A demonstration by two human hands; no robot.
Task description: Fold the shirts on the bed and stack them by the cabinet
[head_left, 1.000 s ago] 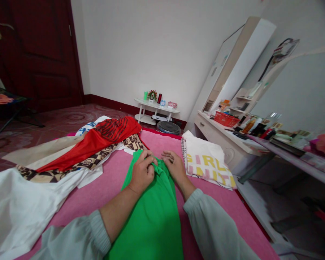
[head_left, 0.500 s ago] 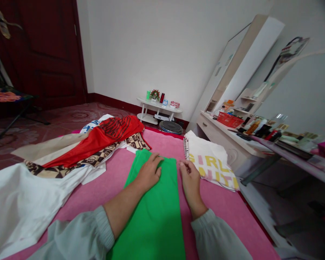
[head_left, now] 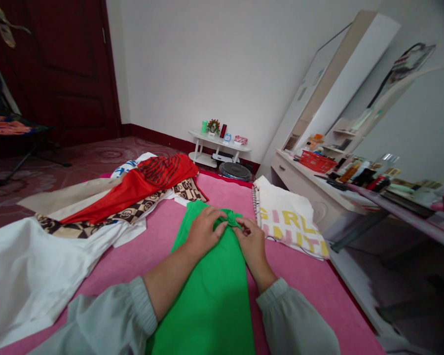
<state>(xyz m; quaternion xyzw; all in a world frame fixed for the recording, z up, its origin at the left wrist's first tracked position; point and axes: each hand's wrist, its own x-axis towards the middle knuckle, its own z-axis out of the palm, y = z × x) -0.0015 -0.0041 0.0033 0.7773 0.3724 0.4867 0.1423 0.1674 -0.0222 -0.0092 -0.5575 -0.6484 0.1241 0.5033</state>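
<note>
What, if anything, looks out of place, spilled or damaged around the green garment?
Nothing looks spilled or damaged. The green garment is bunched into a small twist between the left hand and right hand, though its nearer part lies fairly flat. The red garment looks untidy, crumpled over the patterned one.

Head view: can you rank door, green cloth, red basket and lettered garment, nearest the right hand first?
1. Green cloth: held by the right hand.
2. Lettered garment: just right of that hand.
3. Red basket: farther right, on the dresser.
4. Door: far back, left.
</note>
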